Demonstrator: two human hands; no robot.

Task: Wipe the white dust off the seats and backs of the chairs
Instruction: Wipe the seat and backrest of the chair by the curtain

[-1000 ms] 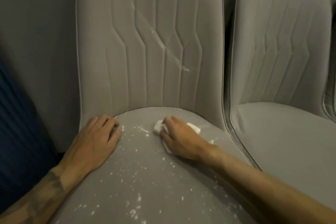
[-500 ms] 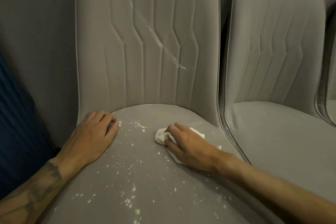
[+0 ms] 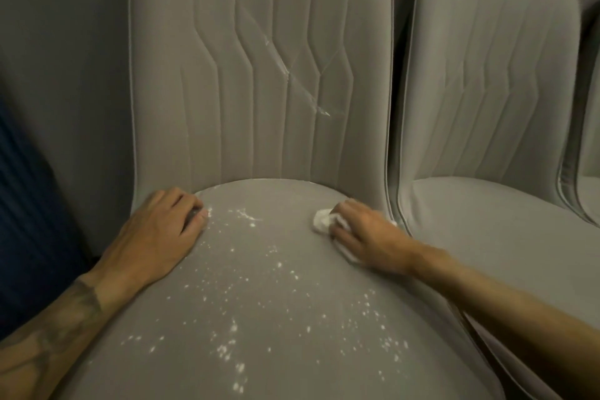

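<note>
Long overlapping strokes from the rear of the seat point(image 3: 292, 269) forward would serve best, I judged (the dust point(image 3: 227, 289) lay mostly mid-seat and forward, with a streak point(image 3: 290, 74) on the back point(image 3: 168, 75)). The right hand point(image 3: 367, 237) curled its fingers over the cloth point(image 3: 321, 221), pressing it to the seat's rear right. The left hand point(image 3: 156, 234) lay flat at the rear left edge, fingers loose, grasping nothing.

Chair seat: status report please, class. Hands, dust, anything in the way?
Left hand resting on seat, left rear, holding nothing. Right hand grips white cloth at right rear. White dust speckles seat, streaks backrest. Nothing blocking.
</note>
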